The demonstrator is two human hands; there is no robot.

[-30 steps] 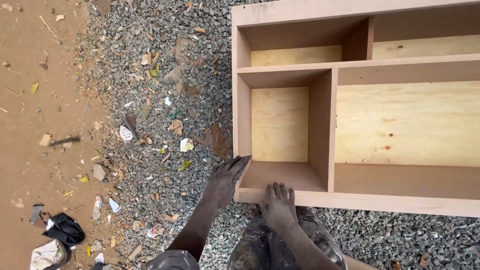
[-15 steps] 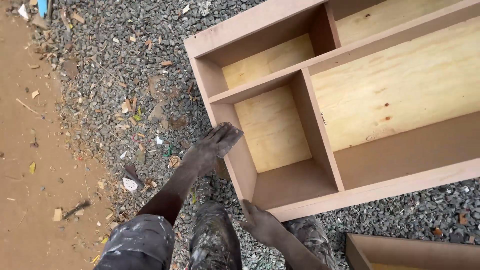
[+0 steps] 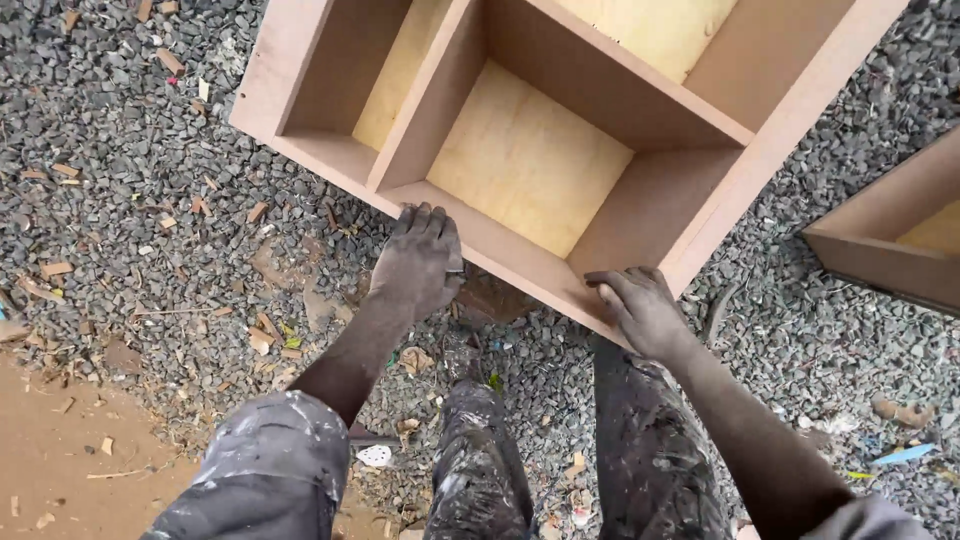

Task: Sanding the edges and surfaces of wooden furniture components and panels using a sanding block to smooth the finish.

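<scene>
The wooden cabinet frame (image 3: 560, 150), an open box of brown board with a pale plywood back and inner dividers, lies on the gravel ground (image 3: 150, 200) with its open face up, and it now sits turned at an angle to the person, its near corner pointing toward the right leg; half a second ago it lay less skewed and farther off, and a second ago its long edge ran nearly square across the view. The left hand (image 3: 418, 262) rests palm down on the near edge board, just below the foot of a divider, its fingers (image 3: 425, 222) held together and laid flat over the rim rather than wrapped round it. The right hand (image 3: 640, 308), which hung free of the board a moment ago, has come onto the same edge close to the corner, its fingers (image 3: 612, 284) curled and pressed against the outer face; whether they hook under the board cannot be told. Both hands thus bear on one long side, well apart from each other, which suggests the frame is being swung or slid about on the stones. The person's paint-spattered trousers (image 3: 480, 450) fill the lower view. A second wooden box (image 3: 890, 235) shows at the right edge, apart from the frame, and wood offcuts (image 3: 55, 270) lie scattered over the gravel beside bare sandy soil (image 3: 60, 470).
</scene>
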